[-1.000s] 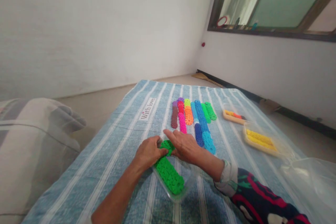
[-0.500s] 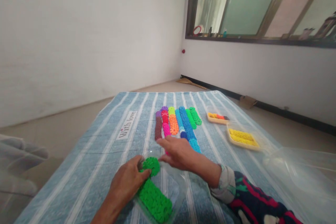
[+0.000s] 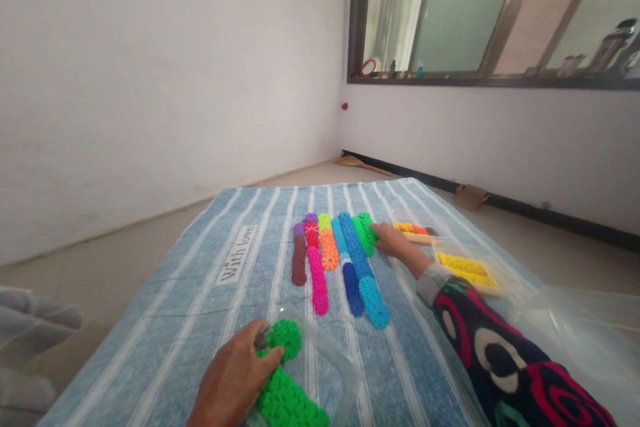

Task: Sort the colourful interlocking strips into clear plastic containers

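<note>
My left hand (image 3: 235, 373) is closed at the corner of a clear plastic box (image 3: 345, 373). Its thumb presses on bright green notched plastic discs (image 3: 285, 340) at the near end; more green discs are packed in a stack along the box's left side. Farther off, my right hand (image 3: 393, 240) reaches across the cloth, fingertips together against a row of green discs (image 3: 367, 230). Left of that row lie blue (image 3: 357, 247), orange (image 3: 329, 250), pink (image 3: 319, 283) and brown (image 3: 299, 260) disc rows. What the right fingertips pinch is partly hidden.
A striped blue cloth (image 3: 190, 293) with a "With love" label (image 3: 237, 255) covers the table. On the right stand a box of yellow discs (image 3: 467, 269) and a box with yellow, orange and dark discs (image 3: 413, 229). Clear plastic (image 3: 580, 333) lies at the right edge.
My right hand has moved away from the near box, forward and right, to the far green row. The left hand stays at the box. The view has tilted slightly.
</note>
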The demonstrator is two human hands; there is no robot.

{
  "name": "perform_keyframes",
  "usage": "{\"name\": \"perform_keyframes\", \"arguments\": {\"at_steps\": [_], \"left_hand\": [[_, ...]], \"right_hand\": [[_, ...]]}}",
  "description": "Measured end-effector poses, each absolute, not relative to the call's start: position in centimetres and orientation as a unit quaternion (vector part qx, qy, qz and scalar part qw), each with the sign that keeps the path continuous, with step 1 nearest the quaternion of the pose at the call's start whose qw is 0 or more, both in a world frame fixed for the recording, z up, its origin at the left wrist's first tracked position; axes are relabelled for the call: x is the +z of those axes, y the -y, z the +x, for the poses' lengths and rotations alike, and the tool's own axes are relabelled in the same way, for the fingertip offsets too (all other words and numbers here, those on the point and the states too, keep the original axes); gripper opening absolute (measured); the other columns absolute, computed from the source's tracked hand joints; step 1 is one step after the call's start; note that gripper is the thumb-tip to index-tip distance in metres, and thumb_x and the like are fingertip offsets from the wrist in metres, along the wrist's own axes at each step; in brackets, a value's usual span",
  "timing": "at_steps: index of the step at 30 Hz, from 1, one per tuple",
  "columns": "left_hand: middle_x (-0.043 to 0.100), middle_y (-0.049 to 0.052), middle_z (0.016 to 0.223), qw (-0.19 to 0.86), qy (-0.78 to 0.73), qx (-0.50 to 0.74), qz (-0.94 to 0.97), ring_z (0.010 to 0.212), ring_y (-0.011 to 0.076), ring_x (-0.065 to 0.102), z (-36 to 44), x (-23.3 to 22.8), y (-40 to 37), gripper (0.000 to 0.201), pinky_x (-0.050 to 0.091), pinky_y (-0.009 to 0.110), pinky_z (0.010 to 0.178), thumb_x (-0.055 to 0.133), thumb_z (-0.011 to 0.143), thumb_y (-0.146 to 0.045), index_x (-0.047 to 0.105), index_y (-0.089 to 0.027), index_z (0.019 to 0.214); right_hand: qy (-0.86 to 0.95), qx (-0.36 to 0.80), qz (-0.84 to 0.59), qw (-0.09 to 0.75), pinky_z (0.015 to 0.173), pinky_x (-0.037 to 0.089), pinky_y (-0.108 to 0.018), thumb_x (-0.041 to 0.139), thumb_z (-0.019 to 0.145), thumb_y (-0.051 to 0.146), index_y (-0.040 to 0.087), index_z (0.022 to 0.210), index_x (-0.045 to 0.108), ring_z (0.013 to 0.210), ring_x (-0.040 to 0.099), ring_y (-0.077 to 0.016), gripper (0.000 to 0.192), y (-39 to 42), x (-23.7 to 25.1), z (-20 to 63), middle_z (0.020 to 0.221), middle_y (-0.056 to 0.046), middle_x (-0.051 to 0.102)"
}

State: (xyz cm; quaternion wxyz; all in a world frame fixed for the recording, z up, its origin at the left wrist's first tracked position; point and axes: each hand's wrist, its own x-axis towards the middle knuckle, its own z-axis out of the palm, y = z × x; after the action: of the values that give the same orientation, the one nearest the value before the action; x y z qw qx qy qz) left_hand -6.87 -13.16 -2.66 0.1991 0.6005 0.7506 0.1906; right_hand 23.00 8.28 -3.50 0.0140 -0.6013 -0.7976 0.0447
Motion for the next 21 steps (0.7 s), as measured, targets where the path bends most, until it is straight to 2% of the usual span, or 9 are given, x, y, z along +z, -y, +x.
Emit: {"name": "perform_keyframes", "arguments": {"at_steps": [3,7,11,21], "left_hand": [[0.076,0.011,0.097,0.207,-0.755,0.178,0.596,0.096,0.0323,0.069,-6.7,-2.5,13.4,0.027,0.05,0.041,0.083,0.054,0.068,-0.037,0.065,-0.022,0.088],[0.076,0.009,0.094,0.189,-0.758,0.178,0.598,0.099,0.033,0.069,-6.5,-2.5,13.7,0.024,0.052,0.04,0.083,0.054,0.07,-0.039,0.065,-0.024,0.084],[0.075,0.012,0.097,0.191,-0.759,0.176,0.597,0.101,0.0342,0.069,-6.6,-2.7,13.8,0.029,0.052,0.041,0.085,0.052,0.069,-0.041,0.065,-0.023,0.088],[0.074,0.014,0.105,0.205,-0.764,0.185,0.583,0.102,0.0326,0.068,-6.5,-2.9,13.8,0.036,0.05,0.041,0.088,0.052,0.069,-0.042,0.062,-0.021,0.096]], "right_hand": [[0.807,0.053,-0.588,0.0,0.079,0.043,-0.027,0.052,0.088,0.015,0.019,0.123,0.057,0.101,0.064,-0.0215,0.036,-8.9,-3.4,23.0,0.116,-0.013,0.064],[0.807,0.059,-0.587,-0.003,0.081,0.042,-0.027,0.057,0.086,0.016,0.019,0.119,0.06,0.101,0.064,-0.0209,0.033,-9.6,-3.3,23.0,0.114,-0.012,0.066],[0.799,0.058,-0.598,0.012,0.081,0.042,-0.026,0.061,0.084,0.02,0.018,0.116,0.061,0.101,0.064,-0.0212,0.032,-9.9,-3.4,22.7,0.11,-0.012,0.068],[0.789,0.048,-0.609,0.064,0.074,0.04,-0.026,0.051,0.087,0.015,0.015,0.116,0.057,0.1,0.065,-0.0227,0.029,-8.8,-3.6,23.1,0.11,-0.013,0.07]]}}
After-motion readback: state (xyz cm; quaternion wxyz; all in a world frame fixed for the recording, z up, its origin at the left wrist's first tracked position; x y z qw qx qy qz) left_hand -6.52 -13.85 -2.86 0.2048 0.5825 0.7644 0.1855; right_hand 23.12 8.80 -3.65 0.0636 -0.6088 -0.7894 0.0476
